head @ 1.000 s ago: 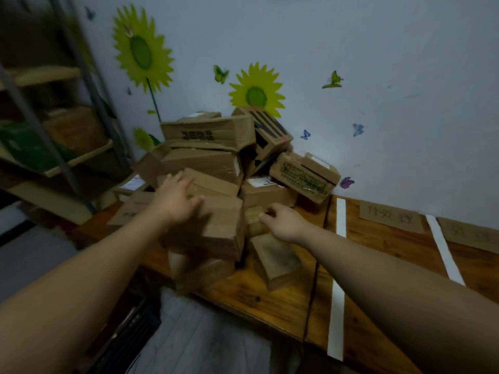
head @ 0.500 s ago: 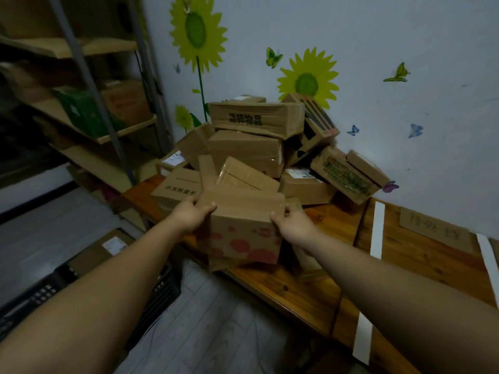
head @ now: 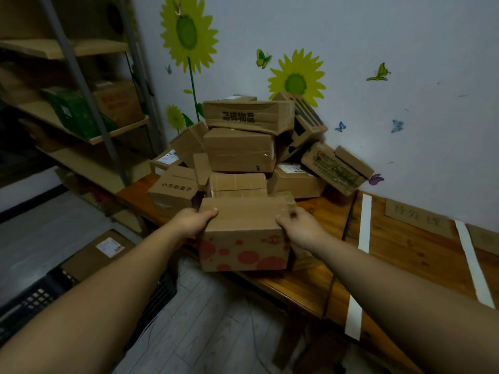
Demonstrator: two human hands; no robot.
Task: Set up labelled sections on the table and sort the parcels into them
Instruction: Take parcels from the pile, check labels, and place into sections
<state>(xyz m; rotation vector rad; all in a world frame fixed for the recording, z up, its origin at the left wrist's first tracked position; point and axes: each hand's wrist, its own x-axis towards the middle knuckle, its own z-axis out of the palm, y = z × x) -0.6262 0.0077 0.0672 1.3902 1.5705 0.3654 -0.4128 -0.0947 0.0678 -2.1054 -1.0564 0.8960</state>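
We extend both forearms forward. Our left hand (head: 193, 221) grips the left end of the red-spotted carton (head: 243, 236), thumb curled over its top edge. Our right hand (head: 302, 229) grips the right end, fingers wrapped round the corner. The carton is rectangular brown corrugated cardboard with a taped top. It sits at the near edge of the varnished wooden table (head: 399, 255), just in front of the parcel pile (head: 240, 149). 2 white tape strips (head: 363, 233) cross the tabletop.

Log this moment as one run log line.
left grip: holds spotted box | right grip: same box | parcel pile: behind it
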